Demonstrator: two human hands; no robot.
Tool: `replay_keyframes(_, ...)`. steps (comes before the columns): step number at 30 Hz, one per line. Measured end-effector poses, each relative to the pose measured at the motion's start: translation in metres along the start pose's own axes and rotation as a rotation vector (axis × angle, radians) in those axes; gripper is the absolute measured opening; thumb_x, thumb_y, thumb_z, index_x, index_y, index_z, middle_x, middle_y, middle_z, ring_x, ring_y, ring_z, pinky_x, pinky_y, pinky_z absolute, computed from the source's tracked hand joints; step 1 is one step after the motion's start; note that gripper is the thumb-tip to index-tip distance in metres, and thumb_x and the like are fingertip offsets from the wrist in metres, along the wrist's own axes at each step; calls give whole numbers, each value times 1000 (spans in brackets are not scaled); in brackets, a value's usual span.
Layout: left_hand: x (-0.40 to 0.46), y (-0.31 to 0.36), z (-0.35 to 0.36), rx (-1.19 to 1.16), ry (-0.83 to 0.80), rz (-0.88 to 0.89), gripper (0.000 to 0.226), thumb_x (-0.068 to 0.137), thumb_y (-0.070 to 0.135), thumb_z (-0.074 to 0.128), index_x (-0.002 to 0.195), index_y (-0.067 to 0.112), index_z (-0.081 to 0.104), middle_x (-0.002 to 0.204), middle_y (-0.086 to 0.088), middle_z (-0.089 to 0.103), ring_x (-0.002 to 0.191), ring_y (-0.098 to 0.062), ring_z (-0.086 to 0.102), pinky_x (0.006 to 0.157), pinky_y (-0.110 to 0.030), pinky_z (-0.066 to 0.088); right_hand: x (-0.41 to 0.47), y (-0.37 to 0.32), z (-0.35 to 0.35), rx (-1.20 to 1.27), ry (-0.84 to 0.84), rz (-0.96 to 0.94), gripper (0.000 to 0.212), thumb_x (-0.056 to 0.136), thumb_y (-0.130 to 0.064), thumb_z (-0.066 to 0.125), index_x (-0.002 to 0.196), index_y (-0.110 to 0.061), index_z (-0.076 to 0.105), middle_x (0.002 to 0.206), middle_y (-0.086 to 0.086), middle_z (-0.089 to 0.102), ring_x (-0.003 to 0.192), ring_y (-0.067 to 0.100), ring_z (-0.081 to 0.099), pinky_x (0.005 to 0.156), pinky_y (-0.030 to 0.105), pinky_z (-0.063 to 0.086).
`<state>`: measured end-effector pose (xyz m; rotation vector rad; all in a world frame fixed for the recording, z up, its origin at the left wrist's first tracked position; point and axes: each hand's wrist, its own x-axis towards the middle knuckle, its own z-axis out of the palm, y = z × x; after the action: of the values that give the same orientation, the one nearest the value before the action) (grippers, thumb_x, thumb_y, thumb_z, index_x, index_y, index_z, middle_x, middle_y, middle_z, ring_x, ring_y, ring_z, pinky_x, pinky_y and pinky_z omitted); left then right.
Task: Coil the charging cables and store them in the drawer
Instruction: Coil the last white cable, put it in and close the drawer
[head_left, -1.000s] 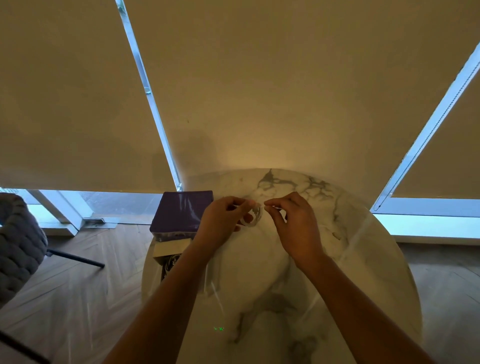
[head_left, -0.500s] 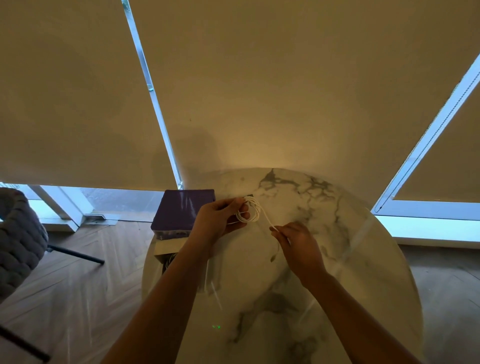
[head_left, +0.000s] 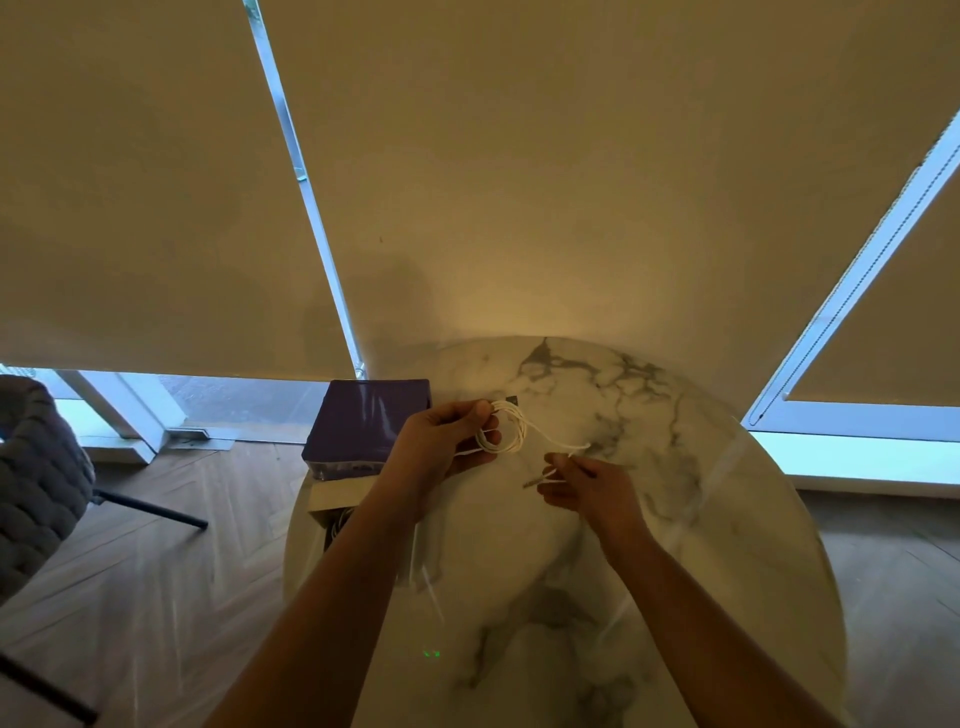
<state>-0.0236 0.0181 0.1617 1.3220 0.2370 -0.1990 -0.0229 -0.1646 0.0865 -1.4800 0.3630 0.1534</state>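
1. The cable (head_left: 506, 432) is white and mostly wound into a small coil, held in the air over the far part of the table (head_left: 727, 545).
2. The coil stands roughly upright, its opening facing the camera; a loose tail runs from it down and to the right.
3. The left hand (head_left: 444, 447) grips the coil's left side, thumb and fingers curled round the loops.
4. The right hand (head_left: 584, 486) pinches the tail's end, fingertips together on it.
5. The table is round, white marble with grey veins.
6. A purple box (head_left: 366, 423) sits at its left edge.
7. Beige blinds (head_left: 519, 182) cover the windows; the floor (head_left: 171, 587) is herringbone wood, with a grey chair (head_left: 36, 483) left.
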Motion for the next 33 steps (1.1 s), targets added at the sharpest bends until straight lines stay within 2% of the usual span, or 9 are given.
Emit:
replay_keyframes(3, 1, -4, 0, 45, 3, 10, 14, 91, 17, 61, 92, 7, 71, 81, -7, 70, 79, -17, 66, 71, -28, 60, -7, -23, 4, 257, 0, 3, 16, 94, -6, 55, 99, 1, 68, 86, 16, 70, 72, 27, 69, 66, 30, 59)
replay_keyframes(5, 1, -7, 2, 75, 17, 21, 13, 90, 19, 62, 91, 10, 72, 83, -5, 71, 81, -16, 66, 69, -27, 58, -12, -35, 6, 327, -36, 19, 14, 92, -9, 57, 97, -4, 70, 89, 12, 71, 75, 24, 68, 70, 31, 57)
replay_keyframes(11, 4, -10, 8, 233, 115, 138, 10, 91, 21, 62, 92, 18, 72, 90, 1, 72, 86, -8, 65, 67, -18, 51, -22, -47, 11, 299, -142, 89, 17, 90, -20, 62, 102, -15, 72, 91, 0, 74, 72, 10, 59, 68, 24, 48)
replay_keyframes(15, 5, -12, 11, 261, 156, 176, 20, 90, 20, 63, 105, 10, 71, 89, -1, 72, 84, -9, 67, 68, -18, 54, -27, -49, 15, 284, -243, 85, 21, 90, -18, 61, 109, -18, 71, 90, 0, 69, 67, 9, 54, 65, 23, 43)
replay_keyframes(19, 5, -14, 14, 263, 174, 197, 20, 89, 20, 63, 106, 10, 70, 89, 1, 72, 86, -13, 68, 72, -21, 55, -31, -49, 16, 336, -410, 73, 25, 94, -14, 51, 111, -21, 69, 89, -1, 66, 67, 10, 54, 64, 24, 40)
replay_keyframes(23, 4, -14, 16, 261, 179, 208, 19, 89, 20, 63, 104, 11, 70, 90, 0, 71, 86, -13, 67, 73, -21, 55, -31, -47, 15, 411, -509, 53, 39, 90, -5, 47, 124, -18, 60, 94, 3, 64, 72, 13, 57, 66, 27, 44)
replay_keyframes(27, 3, -13, 20, 263, 148, 190, 19, 92, 21, 61, 104, 9, 70, 87, -1, 71, 84, -15, 67, 75, -25, 56, -31, -45, 20, 364, -435, -55, 33, 90, -4, 56, 121, -12, 62, 99, 11, 66, 81, 19, 61, 71, 29, 54)
replay_keyframes(29, 3, -9, 22, 250, 113, 111, 19, 95, 22, 57, 105, 9, 68, 88, 0, 70, 85, -15, 66, 73, -25, 55, -31, -45, 20, 331, -404, -91, 36, 87, 2, 59, 123, -6, 61, 105, 17, 67, 85, 23, 61, 71, 30, 55)
replay_keyframes(33, 2, 1, 24, 183, 36, -54, 15, 95, 21, 54, 94, 12, 66, 84, -2, 69, 79, -12, 65, 67, -22, 52, -28, -48, 17, 235, -355, -84, 37, 84, 7, 61, 119, -2, 62, 101, 17, 68, 79, 23, 60, 64, 27, 56)
